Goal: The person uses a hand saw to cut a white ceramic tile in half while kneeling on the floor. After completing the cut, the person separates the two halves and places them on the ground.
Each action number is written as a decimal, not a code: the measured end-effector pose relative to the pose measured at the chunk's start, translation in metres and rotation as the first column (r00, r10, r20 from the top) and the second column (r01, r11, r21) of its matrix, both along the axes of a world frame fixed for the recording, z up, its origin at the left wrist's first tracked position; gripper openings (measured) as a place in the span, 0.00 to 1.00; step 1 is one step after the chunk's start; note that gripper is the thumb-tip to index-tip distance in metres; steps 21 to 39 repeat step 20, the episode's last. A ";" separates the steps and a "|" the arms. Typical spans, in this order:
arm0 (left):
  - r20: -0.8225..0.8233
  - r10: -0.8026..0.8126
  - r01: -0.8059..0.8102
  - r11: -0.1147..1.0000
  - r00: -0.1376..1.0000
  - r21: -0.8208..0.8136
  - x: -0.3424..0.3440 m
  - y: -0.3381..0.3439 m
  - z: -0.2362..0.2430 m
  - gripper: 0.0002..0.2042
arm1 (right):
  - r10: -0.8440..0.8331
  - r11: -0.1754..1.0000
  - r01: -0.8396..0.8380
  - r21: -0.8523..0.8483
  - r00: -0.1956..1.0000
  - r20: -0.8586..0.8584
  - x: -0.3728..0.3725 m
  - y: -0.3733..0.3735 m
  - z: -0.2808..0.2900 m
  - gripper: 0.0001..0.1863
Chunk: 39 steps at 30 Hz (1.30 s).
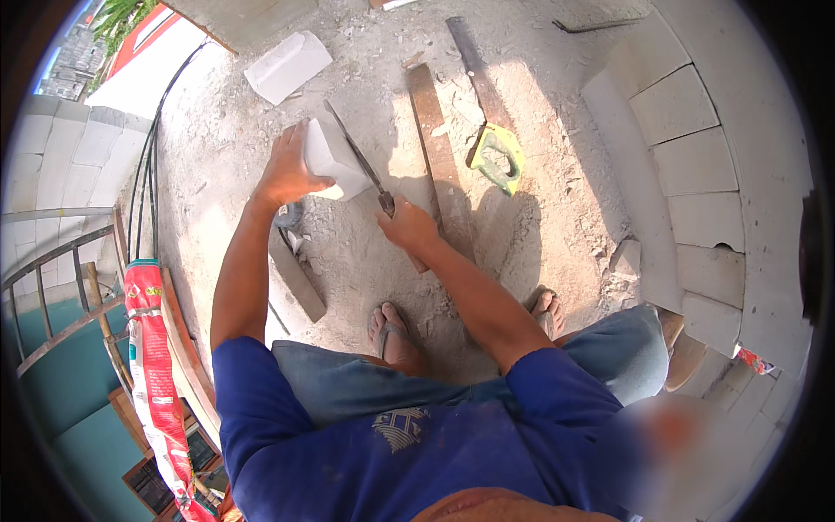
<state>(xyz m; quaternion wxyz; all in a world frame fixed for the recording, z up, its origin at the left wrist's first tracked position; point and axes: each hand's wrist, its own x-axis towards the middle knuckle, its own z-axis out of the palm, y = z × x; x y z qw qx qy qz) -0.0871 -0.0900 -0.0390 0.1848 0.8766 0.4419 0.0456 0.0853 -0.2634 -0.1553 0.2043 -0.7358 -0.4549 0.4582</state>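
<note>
My left hand [291,170] grips a white lightweight building block [335,161] from its left side, thumb over the near edge and fingers along the far side. In my right hand [409,226] is the handle of a machete [355,148], its long narrow dark blade pointing up and left. The blade lies close along the block's right side; whether it touches cannot be told. A handsaw [497,161] with a yellow-green handle rests on the dusty ground to the right, beside a long wooden plank [426,109].
Another white block piece [289,68] lies farther off. Near my left forearm are a grey bar [296,278] and a partly hidden grey object [289,216]. A white block wall [696,165] curves along the right. Black cables [150,157] and a red-and-white wrapped post [152,348] stand left.
</note>
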 end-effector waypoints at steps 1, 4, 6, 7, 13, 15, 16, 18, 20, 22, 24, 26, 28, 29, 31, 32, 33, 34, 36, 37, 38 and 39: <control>-0.021 0.016 -0.016 0.999 1.000 -0.036 0.003 -0.001 -0.003 0.58 | 0.014 1.000 -0.013 -0.024 1.000 0.015 0.012 0.003 -0.032 0.27; -0.027 0.012 -0.012 1.000 1.000 -0.005 -0.012 0.003 -0.014 0.61 | 0.049 0.996 -0.044 0.072 0.996 -0.072 0.023 -0.019 -0.039 0.34; -0.081 0.042 -0.042 0.999 0.996 0.000 -0.006 -0.001 0.000 0.61 | 0.172 0.985 -0.172 -0.016 0.985 -0.017 0.021 -0.013 -0.027 0.35; -0.106 0.039 -0.040 0.999 0.994 -0.012 0.000 0.000 0.008 0.62 | 0.200 0.980 -0.200 -0.018 0.979 0.046 0.024 -0.008 -0.012 0.35; -0.087 0.012 -0.013 1.000 0.996 -0.013 0.000 -0.010 0.002 0.60 | -0.144 0.910 0.258 0.325 0.931 -0.335 0.047 0.020 0.019 0.42; 0.008 0.044 -0.043 0.994 0.999 -0.103 -0.009 -0.009 0.020 0.60 | -0.242 0.909 0.367 0.197 0.850 -0.467 0.058 0.026 0.055 0.42; 0.113 0.024 -0.005 0.987 0.993 -0.163 -0.004 -0.006 0.037 0.60 | -0.261 0.922 0.376 0.091 0.779 -0.570 0.079 0.043 0.039 0.45; 0.260 0.056 0.028 0.950 0.964 -0.310 -0.013 -0.009 0.061 0.61 | -0.273 0.935 0.349 -0.061 0.597 -0.754 0.078 0.048 0.069 0.49; 0.419 0.081 0.125 0.889 0.904 -0.441 -0.001 -0.017 0.093 0.60 | -0.089 0.980 0.196 -0.022 0.338 -0.937 0.097 0.061 0.064 0.56; 0.419 0.081 0.125 0.889 0.904 -0.441 -0.001 -0.017 0.093 0.60 | -0.089 0.980 0.196 -0.022 0.338 -0.937 0.097 0.061 0.064 0.56; 0.419 0.081 0.125 0.889 0.904 -0.441 -0.001 -0.017 0.093 0.60 | -0.089 0.980 0.196 -0.022 0.338 -0.937 0.097 0.061 0.064 0.56; 0.419 0.081 0.125 0.889 0.904 -0.441 -0.001 -0.017 0.093 0.60 | -0.089 0.980 0.196 -0.022 0.338 -0.937 0.097 0.061 0.064 0.56; 0.419 0.081 0.125 0.889 0.904 -0.441 -0.001 -0.017 0.093 0.60 | -0.089 0.980 0.196 -0.022 0.338 -0.937 0.097 0.061 0.064 0.56; 0.419 0.081 0.125 0.889 0.904 -0.441 -0.001 -0.017 0.093 0.60 | -0.089 0.980 0.196 -0.022 0.338 -0.937 0.097 0.061 0.064 0.56; 0.419 0.081 0.125 0.889 0.904 -0.441 -0.001 -0.017 0.093 0.60 | -0.089 0.980 0.196 -0.022 0.338 -0.937 0.097 0.061 0.064 0.56; 0.419 0.081 0.125 0.889 0.904 -0.441 -0.001 -0.017 0.093 0.60 | -0.089 0.980 0.196 -0.022 0.338 -0.937 0.097 0.061 0.064 0.56; 0.419 0.081 0.125 0.889 0.904 -0.441 -0.001 -0.017 0.093 0.60 | -0.089 0.980 0.196 -0.022 0.338 -0.937 0.097 0.061 0.064 0.56; 0.419 0.081 0.125 0.889 0.904 -0.441 -0.001 -0.017 0.093 0.60 | -0.089 0.980 0.196 -0.022 0.338 -0.937 0.097 0.061 0.064 0.56; 0.419 0.081 0.125 0.889 0.904 -0.441 -0.001 -0.017 0.093 0.60 | -0.089 0.980 0.196 -0.022 0.338 -0.937 0.097 0.061 0.064 0.56; 0.419 0.081 0.125 0.889 0.904 -0.441 -0.001 -0.017 0.093 0.60 | -0.089 0.980 0.196 -0.022 0.338 -0.937 0.097 0.061 0.064 0.56; 0.419 0.081 0.125 0.889 0.904 -0.441 -0.001 -0.017 0.093 0.60 | -0.089 0.980 0.196 -0.022 0.338 -0.937 0.097 0.061 0.064 0.56; 0.419 0.081 0.125 0.889 0.904 -0.441 -0.001 -0.017 0.093 0.60 | -0.089 0.980 0.196 -0.022 0.338 -0.937 0.097 0.061 0.064 0.56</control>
